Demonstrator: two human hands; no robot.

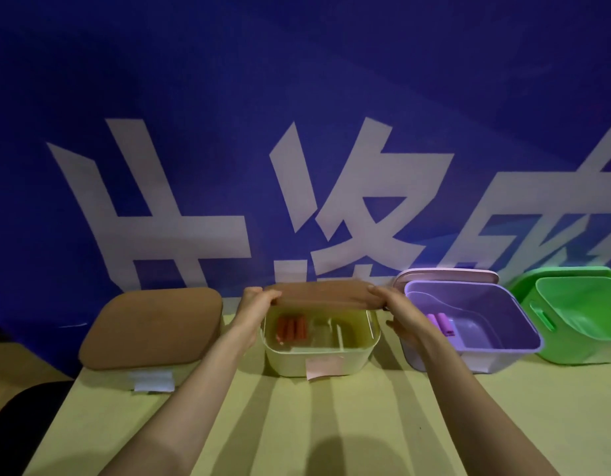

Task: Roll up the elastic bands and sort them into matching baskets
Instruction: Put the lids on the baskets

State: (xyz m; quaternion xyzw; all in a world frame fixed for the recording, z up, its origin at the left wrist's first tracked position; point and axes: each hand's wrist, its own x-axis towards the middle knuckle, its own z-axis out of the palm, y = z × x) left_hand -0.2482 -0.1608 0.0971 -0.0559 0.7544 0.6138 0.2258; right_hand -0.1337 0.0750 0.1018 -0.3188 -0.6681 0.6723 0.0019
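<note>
A brown lid (pixel 323 295) hovers tilted over the back of the cream basket (pixel 319 360). My left hand (pixel 254 305) grips the lid's left end and my right hand (pixel 398 310) grips its right end. Inside the cream basket lie several rolled red bands (pixel 292 328) at the left. To the right, an open purple basket (pixel 469 338) holds rolled purple bands (pixel 443 322). A green basket (pixel 579 317) stands at the far right, and I see no bands in it.
A cream basket with its brown lid (pixel 152 326) on stands at the left. A pink lid (pixel 445 274) leans behind the purple basket, a green lid (pixel 527 283) behind the green one. All sit on a pale table (pixel 297 424) against a blue banner wall (pixel 297 97).
</note>
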